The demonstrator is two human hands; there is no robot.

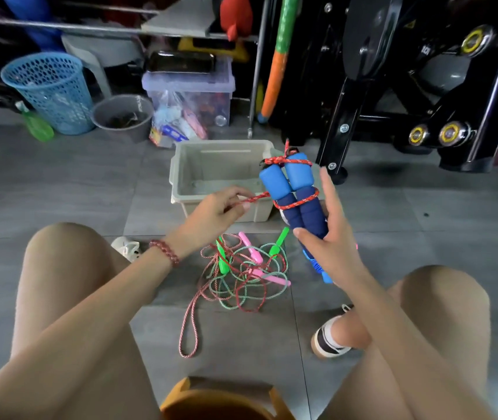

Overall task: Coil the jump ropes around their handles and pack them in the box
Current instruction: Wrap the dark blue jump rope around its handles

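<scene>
**Status.** My right hand (pixel 329 237) holds the pair of blue foam handles (pixel 294 195) upright. The thumb lies across their dark lower grips and the fingers spread behind. The pair hangs just in front of the near right corner of the beige box (pixel 211 165), not inside it. My left hand (pixel 214 209) pinches the red rope (pixel 256 197) between thumb and fingertips, drawn taut to the left of the handles. Two bands of rope show: one at the top of the handles, one at mid-length.

**Hazard 1.** The bands are few and widely spaced. If the left pinch slackens, I judge they loosen and slide along the foam.

**Hazard 2.** The right-hand grasp looks light, with most fingers nearly straight. A sideways pull on the rope may twist the handles apart or out of the hand.

**Hazard 3.** A tangle of ropes (pixel 241 280) with green handles (pixel 222 262) and pink handles (pixel 252 250) lies on the floor (pixel 75 183) below. I cannot tell which strand feeds the red rope. If it is snarled there, pulling tightens the heap.
</scene>
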